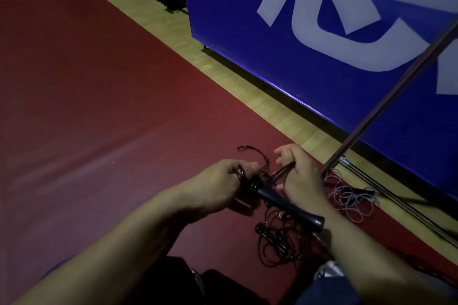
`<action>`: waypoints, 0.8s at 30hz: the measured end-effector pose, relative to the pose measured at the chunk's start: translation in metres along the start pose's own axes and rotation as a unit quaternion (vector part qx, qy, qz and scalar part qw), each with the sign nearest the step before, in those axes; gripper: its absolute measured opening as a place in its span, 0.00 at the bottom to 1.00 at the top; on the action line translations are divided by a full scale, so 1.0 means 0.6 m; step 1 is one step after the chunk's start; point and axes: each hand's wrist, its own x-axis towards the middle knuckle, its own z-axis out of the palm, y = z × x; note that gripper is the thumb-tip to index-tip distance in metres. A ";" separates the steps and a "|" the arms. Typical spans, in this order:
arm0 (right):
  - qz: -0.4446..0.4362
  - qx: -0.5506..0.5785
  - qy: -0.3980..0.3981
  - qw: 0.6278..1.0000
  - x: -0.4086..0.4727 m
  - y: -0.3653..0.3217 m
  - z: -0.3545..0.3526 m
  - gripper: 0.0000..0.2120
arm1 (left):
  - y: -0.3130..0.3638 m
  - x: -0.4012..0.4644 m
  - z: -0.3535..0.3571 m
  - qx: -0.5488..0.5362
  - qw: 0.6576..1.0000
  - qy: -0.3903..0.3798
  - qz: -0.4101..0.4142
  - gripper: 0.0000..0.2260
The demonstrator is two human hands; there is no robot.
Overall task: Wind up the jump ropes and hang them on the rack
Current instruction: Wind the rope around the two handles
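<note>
We crouch over the red floor (99, 106) beside a blue banner (322, 44). Our left hand (223, 181) has its fingers clamped on the coiled black jump rope (247, 178) and its handle (287, 203), whose long axis slants down toward our right wrist. Our right hand (300, 176), just beside it, pinches the free strands. Below lies a tangled black rope (280, 245); a pale rope (352, 198) sits right, near a slanted pole (386, 111). We see no rack.

Left hand (229, 181), right hand (300, 176) clenched
</note>
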 end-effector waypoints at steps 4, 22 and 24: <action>-0.054 0.002 0.033 0.998 0.004 -0.002 -0.027 0.13 | -0.001 0.008 -0.004 0.038 0.998 -0.029 -0.031 0.21; -0.070 -0.025 -0.067 0.995 -0.068 -0.026 0.063 0.06 | -0.046 0.103 -0.026 -0.084 0.932 0.351 0.028 0.18; 0.118 0.056 -0.115 0.985 -0.061 -0.042 0.064 0.09 | -0.039 0.103 -0.013 -0.148 0.925 0.343 0.063 0.17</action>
